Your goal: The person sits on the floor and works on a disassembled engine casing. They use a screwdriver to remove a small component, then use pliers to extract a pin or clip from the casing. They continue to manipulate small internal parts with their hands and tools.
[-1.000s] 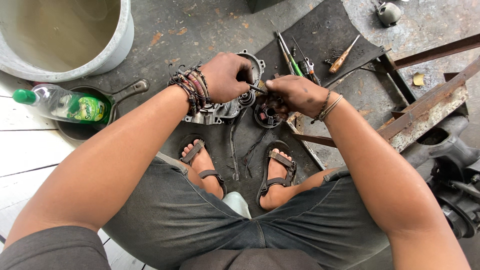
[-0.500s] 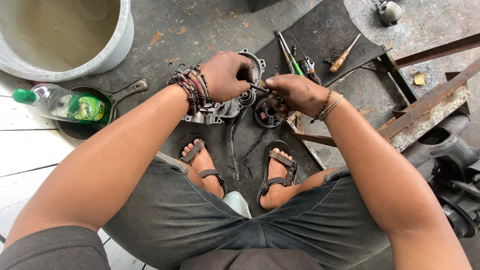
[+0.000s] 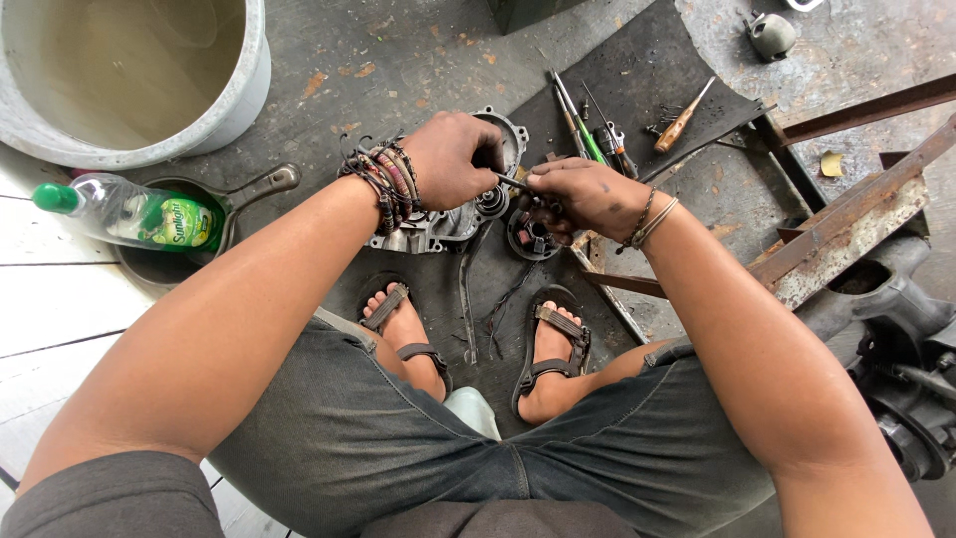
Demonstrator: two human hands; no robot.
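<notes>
I look down at my lap, squatting over a dark rubber mat (image 3: pixel 637 70). My left hand (image 3: pixel 453 159), wrist wrapped in several bead bracelets, is closed on a thin metal tool (image 3: pixel 513 183) above a grey cast engine cover (image 3: pixel 438 227). Fingertip to fingertip with it, my right hand (image 3: pixel 588 194) pinches something small that its fingers hide, just over a round black clutch-like part (image 3: pixel 533 239). A long metal lever (image 3: pixel 466 299) lies on the mat between my sandalled feet.
Screwdrivers and a wooden-handled tool (image 3: pixel 682 118) lie on the mat at the back. A large grey basin (image 3: pixel 214 115) stands top left, with a dark pan (image 3: pixel 254 189) and a green-capped plastic bottle (image 3: pixel 129 214) beside it. Rusty angle irons (image 3: pixel 846 234) and engine parts (image 3: pixel 911 384) crowd the right.
Both hands stay together over the engine cover and round part, with only slight finger movement. Nothing else has shifted.
</notes>
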